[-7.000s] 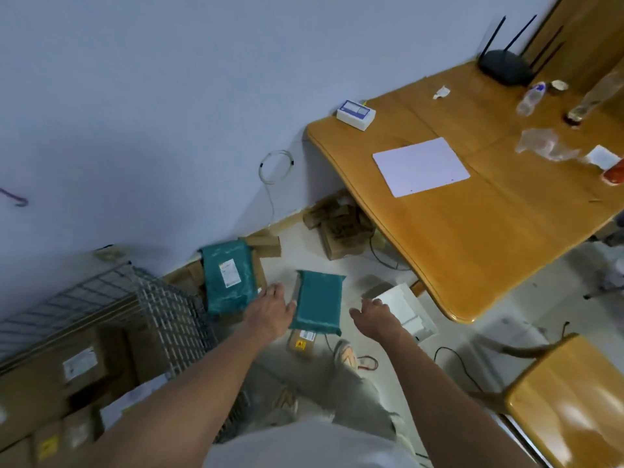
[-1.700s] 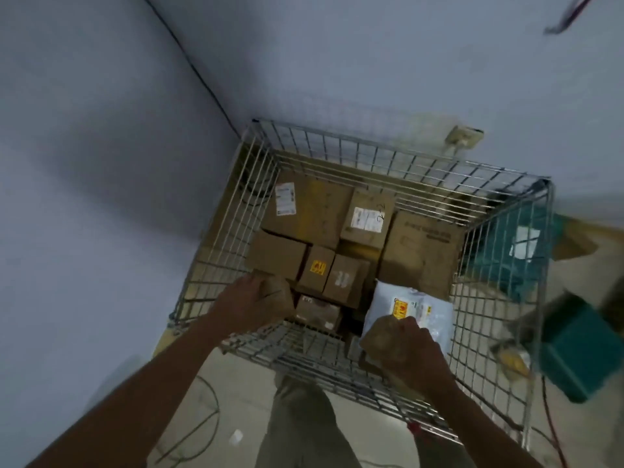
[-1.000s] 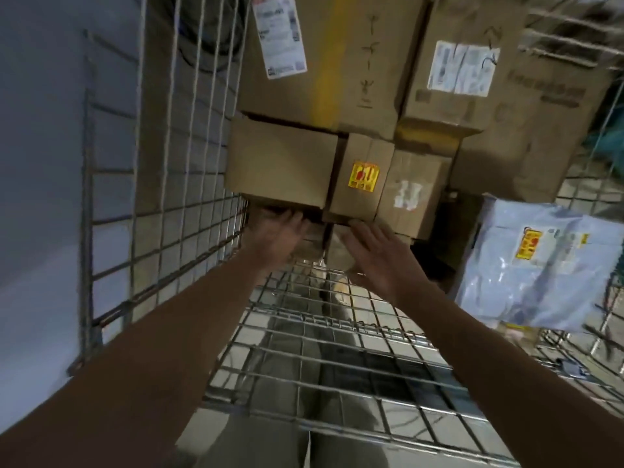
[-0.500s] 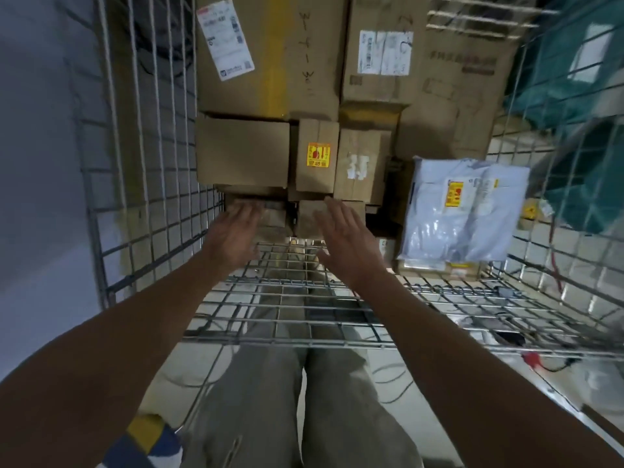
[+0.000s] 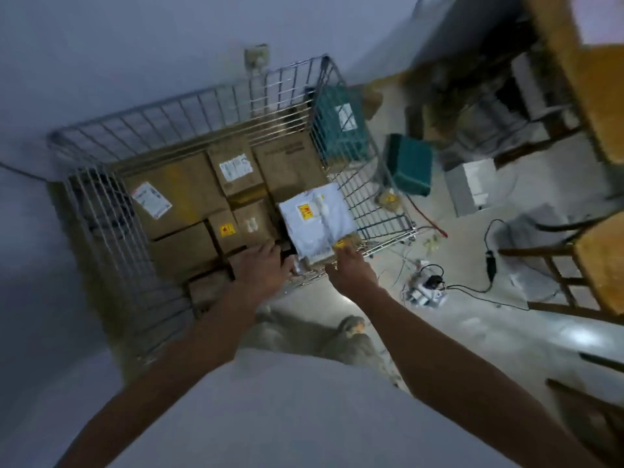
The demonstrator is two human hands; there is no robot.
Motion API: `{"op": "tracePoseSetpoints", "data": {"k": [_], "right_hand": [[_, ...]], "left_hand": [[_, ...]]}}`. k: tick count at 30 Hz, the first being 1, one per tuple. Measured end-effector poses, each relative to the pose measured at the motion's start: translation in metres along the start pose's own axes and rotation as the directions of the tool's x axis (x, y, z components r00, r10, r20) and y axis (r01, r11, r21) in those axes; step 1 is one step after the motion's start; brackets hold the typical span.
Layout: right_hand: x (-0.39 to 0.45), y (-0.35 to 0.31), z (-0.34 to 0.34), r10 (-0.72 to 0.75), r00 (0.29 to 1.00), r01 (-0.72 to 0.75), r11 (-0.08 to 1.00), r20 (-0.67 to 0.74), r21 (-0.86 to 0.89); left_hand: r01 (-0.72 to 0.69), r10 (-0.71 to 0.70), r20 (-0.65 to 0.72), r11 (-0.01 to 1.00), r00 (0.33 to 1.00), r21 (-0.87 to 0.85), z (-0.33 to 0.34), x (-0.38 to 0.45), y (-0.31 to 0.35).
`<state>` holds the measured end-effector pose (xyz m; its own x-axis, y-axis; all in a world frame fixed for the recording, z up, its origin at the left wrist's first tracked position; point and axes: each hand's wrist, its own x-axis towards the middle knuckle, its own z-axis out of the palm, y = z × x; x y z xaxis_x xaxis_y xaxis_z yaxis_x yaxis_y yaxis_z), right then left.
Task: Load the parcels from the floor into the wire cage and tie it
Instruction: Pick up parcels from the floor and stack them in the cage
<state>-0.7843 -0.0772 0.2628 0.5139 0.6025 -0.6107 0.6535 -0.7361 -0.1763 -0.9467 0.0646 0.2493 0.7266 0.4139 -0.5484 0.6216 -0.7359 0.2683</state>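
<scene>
Cardboard fills most of the wire cage (image 5: 101, 211), which sits left of centre in the frame with its open top facing the camera; brown boxes (image 5: 175, 194) are packed side by side across its floor, and a white plastic mailer (image 5: 317, 221) lies on top of them at the cage's right edge. Both hands hover at the near rim, below the middle of the frame. On the left hand (image 5: 260, 268) the fingers look loosely extended over a small box (image 5: 209, 285) and the dark gap beside it, gripping nothing that I can make out. The right hand (image 5: 351, 268) reaches to the near corner of the mailer, at its yellow sticker; motion blur hides whether it pinches that corner or only touches it

Outside the cage, right of centre and higher in the frame, two teal parcels are not yet loaded: one (image 5: 341, 123) just behind the right wall of wire, the other (image 5: 410, 163) on the floor near a white box (image 5: 472, 185). They look like soft padded bags, probably light and floppy, with slick film that could slide through fingers; I would take each by its two long edges, or flat from beneath, not by a corner. The white box seems stiff and should take a grip on opposite sides
</scene>
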Motion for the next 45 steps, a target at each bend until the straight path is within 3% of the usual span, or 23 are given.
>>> {"op": "tracePoseSetpoints", "data": {"k": [2, 5, 10, 16, 22, 29, 33, 38, 42, 45], "right_hand": [[-0.02, 0.034, -0.007, 0.043, 0.998, -0.036, 0.991, -0.056, 0.127], [-0.055, 0.099, -0.016, 0.075, 0.993, -0.056, 0.979, -0.091, 0.194], [-0.098, 0.222, -0.034, 0.148, 0.978, -0.099, 0.951, -0.149, 0.292], [-0.102, 0.335, -0.045, 0.185, 0.976, -0.127, 0.908, -0.11, 0.4], [-0.07, 0.39, -0.061, 0.11, 0.992, -0.072, 0.898, -0.062, 0.434], [-0.021, 0.458, -0.115, 0.02, 0.999, -0.004, 0.949, -0.048, 0.314], [0.009, 0.502, -0.161, 0.126, 0.991, -0.13, 0.958, 0.033, 0.256], [0.064, 0.532, -0.222, 0.209, 0.977, -0.196, 0.95, -0.029, 0.241], [0.116, 0.539, -0.248, 0.168, 0.986, -0.167, 0.953, 0.018, 0.254], [0.169, 0.542, -0.269, 0.135, 0.98, -0.168, 0.952, 0.143, 0.254]], "left_hand": [[0.059, -0.058, 0.012, 0.994, 0.998, -0.091, -0.014, 0.008, 0.061], [-0.109, 0.108, -0.025, 0.993, 0.994, -0.052, -0.022, 0.018, 0.162], [-0.199, 0.203, -0.009, 0.97, 0.979, 0.141, -0.007, 0.023, 0.289], [-0.129, 0.114, 0.078, 0.967, 0.99, 0.221, 0.022, 0.045, 0.384], [-0.119, 0.081, 0.154, 0.96, 0.985, 0.252, 0.001, 0.064, 0.458], [-0.164, 0.122, 0.169, 0.95, 0.978, 0.265, -0.043, 0.153, 0.459], [-0.042, 0.005, 0.153, 0.97, 0.988, 0.238, -0.089, 0.215, 0.44], [0.071, -0.094, 0.144, 0.985, 0.985, 0.156, -0.128, 0.272, 0.428], [0.158, -0.173, 0.176, 0.983, 0.969, 0.098, -0.131, 0.3, 0.419], [0.212, -0.219, 0.119, 0.975, 0.968, 0.068, -0.141, 0.322, 0.411]]}}
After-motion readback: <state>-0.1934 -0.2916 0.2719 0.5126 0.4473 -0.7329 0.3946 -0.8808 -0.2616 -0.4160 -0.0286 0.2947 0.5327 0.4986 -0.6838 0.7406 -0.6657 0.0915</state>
